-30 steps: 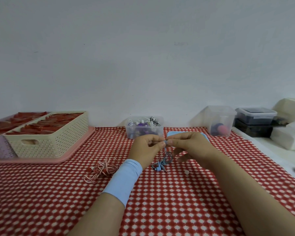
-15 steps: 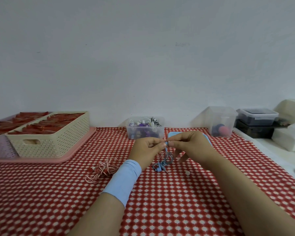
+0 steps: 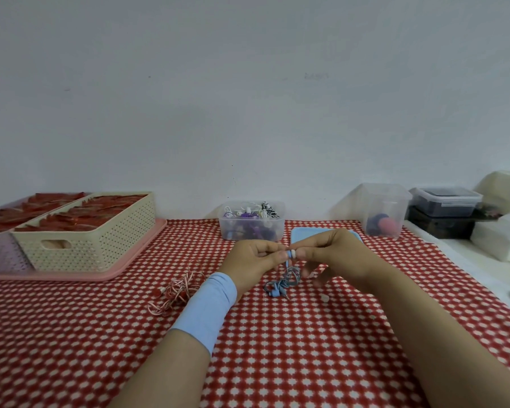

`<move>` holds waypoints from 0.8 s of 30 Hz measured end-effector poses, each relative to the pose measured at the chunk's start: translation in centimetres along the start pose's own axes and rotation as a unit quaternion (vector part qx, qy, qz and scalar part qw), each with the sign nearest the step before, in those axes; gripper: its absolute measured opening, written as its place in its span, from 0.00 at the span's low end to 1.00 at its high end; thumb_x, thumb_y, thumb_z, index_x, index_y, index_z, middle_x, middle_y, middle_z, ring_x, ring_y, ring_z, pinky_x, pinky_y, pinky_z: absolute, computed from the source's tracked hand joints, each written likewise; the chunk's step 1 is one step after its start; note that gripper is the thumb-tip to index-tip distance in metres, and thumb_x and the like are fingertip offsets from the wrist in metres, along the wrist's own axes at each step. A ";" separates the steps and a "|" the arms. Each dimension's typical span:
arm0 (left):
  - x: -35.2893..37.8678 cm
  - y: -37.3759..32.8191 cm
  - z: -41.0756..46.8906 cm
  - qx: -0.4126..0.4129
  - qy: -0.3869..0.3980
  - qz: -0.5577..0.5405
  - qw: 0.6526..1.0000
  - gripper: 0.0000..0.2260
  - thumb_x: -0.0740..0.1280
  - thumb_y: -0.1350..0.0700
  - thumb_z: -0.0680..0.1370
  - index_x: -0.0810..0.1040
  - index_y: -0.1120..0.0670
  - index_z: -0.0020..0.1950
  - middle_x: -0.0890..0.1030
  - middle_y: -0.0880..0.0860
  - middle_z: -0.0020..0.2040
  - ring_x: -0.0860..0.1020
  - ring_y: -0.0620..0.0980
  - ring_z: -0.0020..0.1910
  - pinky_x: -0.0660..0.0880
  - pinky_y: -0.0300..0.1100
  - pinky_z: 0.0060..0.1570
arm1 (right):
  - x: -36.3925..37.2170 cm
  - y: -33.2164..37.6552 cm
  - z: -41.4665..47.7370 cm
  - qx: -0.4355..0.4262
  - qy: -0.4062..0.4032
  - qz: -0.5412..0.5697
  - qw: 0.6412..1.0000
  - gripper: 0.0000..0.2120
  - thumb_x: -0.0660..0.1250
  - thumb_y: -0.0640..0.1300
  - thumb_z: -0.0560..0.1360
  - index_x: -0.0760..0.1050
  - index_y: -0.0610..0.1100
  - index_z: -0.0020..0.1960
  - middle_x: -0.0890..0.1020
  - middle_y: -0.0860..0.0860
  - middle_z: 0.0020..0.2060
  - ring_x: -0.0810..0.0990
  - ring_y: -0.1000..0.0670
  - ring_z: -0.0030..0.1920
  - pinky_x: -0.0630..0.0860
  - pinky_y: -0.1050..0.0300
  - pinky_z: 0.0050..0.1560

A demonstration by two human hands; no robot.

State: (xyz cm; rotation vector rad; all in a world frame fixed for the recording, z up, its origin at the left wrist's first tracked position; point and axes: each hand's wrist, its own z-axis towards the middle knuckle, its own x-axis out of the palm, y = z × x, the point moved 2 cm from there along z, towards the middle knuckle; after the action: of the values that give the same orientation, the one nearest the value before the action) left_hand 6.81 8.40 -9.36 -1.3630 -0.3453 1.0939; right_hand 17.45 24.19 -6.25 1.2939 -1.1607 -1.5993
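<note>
Checked tablecloth (image 3: 277, 348) under earphones (image 3: 284, 282); grey wall (image 3: 248, 83)

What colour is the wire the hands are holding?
The earphone wire is blue, best seen in the head view.

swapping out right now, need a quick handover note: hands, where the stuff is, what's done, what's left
Left hand: pinches the blue earbud.
Right hand: pinches the same bud from the other side.
Blue cable: hangs from the bud in a loose tangle onto the checked cloth.
Red-and-white earphones: tangled on the cloth, left of the left wrist.
Clear tub: behind the hands, holds more earphones.
Done: blue set picked up.
Left, probably: sort out the blue cable, then the red-and-white set.
</note>
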 end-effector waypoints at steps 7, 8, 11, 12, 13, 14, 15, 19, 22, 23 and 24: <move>-0.1 -0.1 -0.1 0.001 0.033 0.000 0.999 0.08 0.72 0.54 0.76 0.85 0.51 0.54 0.86 0.46 0.47 0.82 0.42 0.48 0.78 0.39 0.56 | -0.1 -0.2 0.1 0.043 0.022 0.038 0.998 0.05 0.72 0.40 0.76 0.87 0.43 0.49 0.87 0.43 0.46 0.83 0.49 0.37 0.80 0.54 0.35; -0.1 -0.1 -0.1 0.002 0.036 0.000 0.999 0.08 0.72 0.54 0.76 0.85 0.51 0.54 0.86 0.45 0.47 0.82 0.41 0.48 0.78 0.38 0.55 | -0.1 -0.3 0.1 0.044 0.022 0.040 0.998 0.05 0.72 0.40 0.76 0.87 0.43 0.48 0.87 0.43 0.46 0.83 0.49 0.37 0.80 0.54 0.35; 0.1 -0.2 -0.1 0.004 0.047 0.017 0.999 0.09 0.71 0.53 0.77 0.84 0.52 0.56 0.85 0.46 0.51 0.82 0.41 0.50 0.77 0.34 0.54 | -0.1 -0.4 0.1 0.057 0.025 0.043 0.997 0.05 0.72 0.40 0.76 0.87 0.44 0.47 0.87 0.44 0.44 0.83 0.50 0.36 0.80 0.55 0.33; 0.1 -0.2 -0.1 0.003 0.048 0.016 0.999 0.10 0.71 0.53 0.77 0.84 0.52 0.57 0.85 0.46 0.51 0.82 0.41 0.51 0.77 0.35 0.55 | -0.1 -0.4 0.1 0.059 0.025 0.044 0.997 0.05 0.72 0.40 0.76 0.87 0.44 0.47 0.87 0.44 0.44 0.83 0.49 0.36 0.80 0.55 0.33; 0.2 -0.2 -0.1 0.000 0.044 0.010 0.999 0.10 0.70 0.53 0.77 0.84 0.52 0.57 0.85 0.46 0.51 0.82 0.41 0.52 0.77 0.37 0.56 | -0.1 -0.4 0.1 0.058 0.024 0.045 0.997 0.05 0.72 0.40 0.76 0.87 0.44 0.48 0.87 0.43 0.44 0.83 0.49 0.36 0.80 0.55 0.34; 0.3 -0.2 0.0 -0.004 0.038 0.003 0.999 0.10 0.70 0.52 0.77 0.84 0.51 0.57 0.85 0.46 0.51 0.82 0.42 0.52 0.78 0.39 0.57 | -0.1 -0.3 0.1 0.053 0.019 0.047 0.997 0.05 0.71 0.40 0.77 0.86 0.43 0.49 0.87 0.43 0.44 0.83 0.49 0.37 0.81 0.54 0.34; 0.3 -0.1 0.0 -0.008 0.030 -0.003 1.000 0.10 0.70 0.52 0.77 0.84 0.51 0.56 0.85 0.46 0.51 0.82 0.43 0.52 0.78 0.41 0.58 | 0.0 -0.3 0.1 0.044 0.013 0.050 0.998 0.05 0.71 0.39 0.77 0.85 0.44 0.51 0.87 0.43 0.44 0.83 0.48 0.37 0.81 0.54 0.35; 0.4 0.5 0.2 -0.026 0.014 -0.026 0.999 0.08 0.70 0.52 0.77 0.85 0.51 0.55 0.86 0.49 0.44 0.83 0.50 0.48 0.79 0.50 0.58 | 0.6 0.0 0.1 -0.005 -0.017 0.016 1.000 0.06 0.70 0.37 0.78 0.85 0.44 0.52 0.87 0.42 0.42 0.83 0.47 0.34 0.83 0.53 0.34; 0.3 0.9 0.3 -0.034 0.017 -0.016 0.999 0.07 0.70 0.53 0.77 0.86 0.51 0.53 0.84 0.50 0.39 0.80 0.48 0.42 0.79 0.52 0.57 | 0.7 0.2 0.1 -0.016 -0.027 -0.021 0.999 0.05 0.72 0.39 0.77 0.87 0.44 0.49 0.87 0.44 0.42 0.83 0.47 0.34 0.84 0.52 0.36; 0.3 1.0 0.3 -0.037 0.019 -0.019 0.999 0.07 0.70 0.53 0.77 0.86 0.51 0.53 0.84 0.51 0.40 0.80 0.49 0.42 0.79 0.53 0.57 | 0.7 0.3 0.0 -0.018 -0.023 -0.025 0.999 0.05 0.72 0.39 0.76 0.87 0.44 0.48 0.87 0.44 0.42 0.84 0.47 0.35 0.84 0.52 0.36; 0.3 1.1 0.3 -0.038 0.023 -0.025 0.999 0.07 0.70 0.53 0.77 0.86 0.51 0.52 0.85 0.53 0.42 0.81 0.51 0.44 0.78 0.55 0.58 | 0.6 0.3 0.0 -0.019 -0.018 -0.023 0.999 0.05 0.73 0.39 0.76 0.87 0.44 0.48 0.88 0.44 0.42 0.83 0.47 0.35 0.84 0.53 0.36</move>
State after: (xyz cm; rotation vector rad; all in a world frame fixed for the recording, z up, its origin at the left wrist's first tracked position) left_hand 6.27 8.63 -10.37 -1.4369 -0.3893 1.0159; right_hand 17.32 23.51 -6.17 1.2805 -1.1241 -1.6761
